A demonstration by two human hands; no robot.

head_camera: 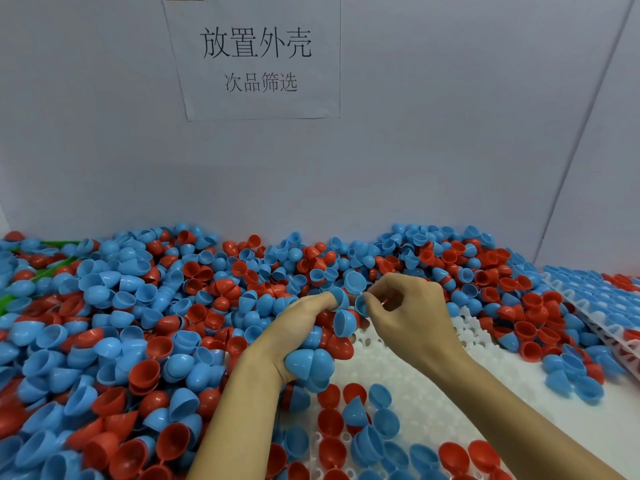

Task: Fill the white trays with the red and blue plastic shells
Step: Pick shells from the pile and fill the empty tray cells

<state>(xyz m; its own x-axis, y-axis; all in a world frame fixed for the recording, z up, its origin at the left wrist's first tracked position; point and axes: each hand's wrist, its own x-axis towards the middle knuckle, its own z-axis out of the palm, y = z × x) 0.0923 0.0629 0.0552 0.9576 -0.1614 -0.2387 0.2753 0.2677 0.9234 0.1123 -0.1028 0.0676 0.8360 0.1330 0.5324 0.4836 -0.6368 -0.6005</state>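
Looking down from the head camera, I see the largest surface first: a matte grey-white wall behind the bench, meeting a side panel at a slanted seam on the right. Taped to it is a white paper sign printed in black: big characters "放置外壳", smaller ones "次品筛选" below. Under the wall a deep heap of shells spreads across the bench, glossy red and blue plastic half-eggs, some dome up, some showing hollow cups, several nested in each other. A sliver of green shows through the pile at far left. In front of me lies the white tray, translucent plastic moulded into rows of round bumps and holes; its near rows hold red and blue shells seated in the sockets, while the middle is bare. A second tray sits at the right edge, tilted, its sockets mostly filled with blue shells and a few red. My left hand is curled round a handful of shells, blue and red, bulging from the palm, with a blue shell capped on an extended finger. My right hand hovers just beside it above the tray's far edge, fingers bent, thumb and forefinger pinching the rim of a small blue shell.
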